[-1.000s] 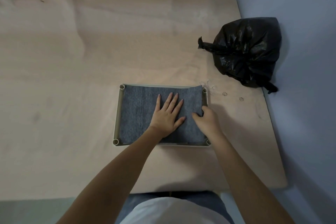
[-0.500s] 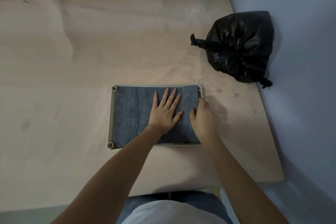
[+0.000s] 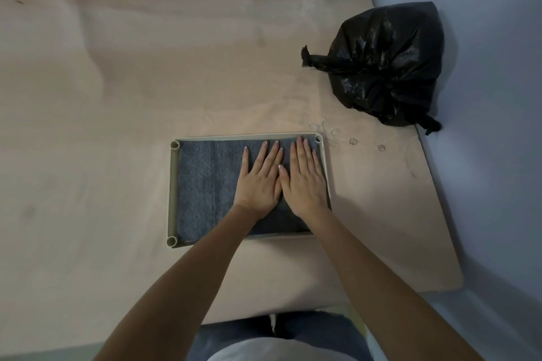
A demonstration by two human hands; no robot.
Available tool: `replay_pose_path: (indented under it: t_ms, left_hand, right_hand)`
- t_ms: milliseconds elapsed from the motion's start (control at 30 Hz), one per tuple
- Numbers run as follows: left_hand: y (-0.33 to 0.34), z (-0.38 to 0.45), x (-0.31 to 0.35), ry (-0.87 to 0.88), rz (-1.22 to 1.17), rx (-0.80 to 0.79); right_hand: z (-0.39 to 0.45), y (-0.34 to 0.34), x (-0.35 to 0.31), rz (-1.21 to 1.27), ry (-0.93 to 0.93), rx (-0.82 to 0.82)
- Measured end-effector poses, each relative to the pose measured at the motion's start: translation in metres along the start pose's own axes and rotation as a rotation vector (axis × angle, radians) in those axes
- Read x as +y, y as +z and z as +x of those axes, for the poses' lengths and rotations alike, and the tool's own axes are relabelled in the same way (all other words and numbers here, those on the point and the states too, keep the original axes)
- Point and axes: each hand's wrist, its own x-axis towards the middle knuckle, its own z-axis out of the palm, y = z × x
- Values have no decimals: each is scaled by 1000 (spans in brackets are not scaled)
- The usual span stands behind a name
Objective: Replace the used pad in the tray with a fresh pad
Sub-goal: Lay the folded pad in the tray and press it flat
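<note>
The grey pad (image 3: 205,184) lies flat inside the pale tray (image 3: 173,190), filling it edge to edge. The left hand (image 3: 259,182) and right hand (image 3: 305,182) press on its right half side by side, fingers straight, gripping nothing. This looks like the final smoothing step; next probably comes flattening the left half and lifting away. Far right, a knotted black bag (image 3: 384,64) sits on the beige sheet (image 3: 117,67); its contents are hidden.

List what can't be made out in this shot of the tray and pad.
- Head view: pad surface under the left hand and right hand is covered by them.
- Tray near right corner: hidden by the right forearm.
- Black bag: tied shut, contents unseen.
- Small marks on the cloth: too small to identify.
</note>
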Motion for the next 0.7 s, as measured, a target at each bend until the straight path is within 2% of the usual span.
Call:
replay_pose_path:
  t_ms: [267, 433, 700]
  left_hand:
    - [-6, -3, -4, 3, 10, -14]
    - [-12, -19, -39, -97, 20, 29]
    - [-13, -40, -69, -159, -15, 30]
  right_hand:
    - [-1, 7, 3, 88, 7, 16]
    - [-2, 9, 2, 94, 4, 51]
    - [-2, 10, 4, 65, 1, 47]
